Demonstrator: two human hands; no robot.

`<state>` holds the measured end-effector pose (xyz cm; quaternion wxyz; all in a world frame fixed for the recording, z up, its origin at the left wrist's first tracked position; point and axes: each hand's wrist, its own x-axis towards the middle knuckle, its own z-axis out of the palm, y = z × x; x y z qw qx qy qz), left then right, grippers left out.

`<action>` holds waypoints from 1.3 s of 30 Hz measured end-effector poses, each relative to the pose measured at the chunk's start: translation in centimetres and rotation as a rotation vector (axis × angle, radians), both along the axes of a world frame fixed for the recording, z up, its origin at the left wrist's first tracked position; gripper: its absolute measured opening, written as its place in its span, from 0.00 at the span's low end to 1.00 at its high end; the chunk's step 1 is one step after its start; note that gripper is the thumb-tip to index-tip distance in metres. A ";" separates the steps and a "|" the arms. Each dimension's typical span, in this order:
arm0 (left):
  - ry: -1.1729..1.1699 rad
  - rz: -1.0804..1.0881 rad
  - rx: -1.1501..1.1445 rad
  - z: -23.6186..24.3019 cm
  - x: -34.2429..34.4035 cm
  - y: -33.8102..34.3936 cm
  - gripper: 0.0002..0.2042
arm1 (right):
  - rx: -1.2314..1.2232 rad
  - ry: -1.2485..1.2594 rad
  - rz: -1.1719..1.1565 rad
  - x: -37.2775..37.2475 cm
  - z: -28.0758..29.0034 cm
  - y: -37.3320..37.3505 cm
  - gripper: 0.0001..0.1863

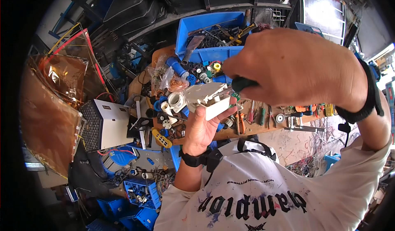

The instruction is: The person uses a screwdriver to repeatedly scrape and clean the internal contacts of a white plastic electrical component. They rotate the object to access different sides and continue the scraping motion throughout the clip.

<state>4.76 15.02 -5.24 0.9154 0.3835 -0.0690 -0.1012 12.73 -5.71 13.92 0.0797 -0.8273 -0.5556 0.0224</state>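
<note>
My left hand (201, 132) grips a white plastic housing (216, 109) from below, its thumb on the near side and fingertips at the right. The housing lies tilted above the bench, showing parts inside. My right hand (284, 70) is closed around the dark green handle (245, 83) of a screwdriver, whose shaft angles down-left into the housing; its exact tip is too small to make out. Just behind and left are a white pipe fitting (176, 101), a bag of copper-coloured bits (178, 84) and blue plastic fittings (176, 66).
A blue crate (183, 33) of tools stands at the back. The wooden bench (261, 133) holds a row of pliers, screwdrivers and small parts. Film-covered frames (53, 124) and a white-topped box (111, 124) crowd the left. Several blue bins (142, 192) sit low at bottom left.
</note>
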 end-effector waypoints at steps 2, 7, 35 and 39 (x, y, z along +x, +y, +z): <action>0.017 0.016 -0.030 0.1 -0.2 0.0 0.40 | 0.014 0.053 -0.100 -0.7 -0.8 0.3 0.14; 0.044 0.034 -0.062 0.8 -0.4 -0.1 0.40 | -0.185 -0.229 -0.126 -3.6 2.1 1.6 0.12; 0.045 -0.009 -0.079 2.8 -1.8 -1.2 0.36 | -0.140 -0.132 -0.480 -6.7 4.4 1.9 0.11; 0.035 0.060 -0.142 1.7 -2.8 -0.5 0.36 | -0.106 -0.184 -0.399 -7.8 4.1 3.0 0.10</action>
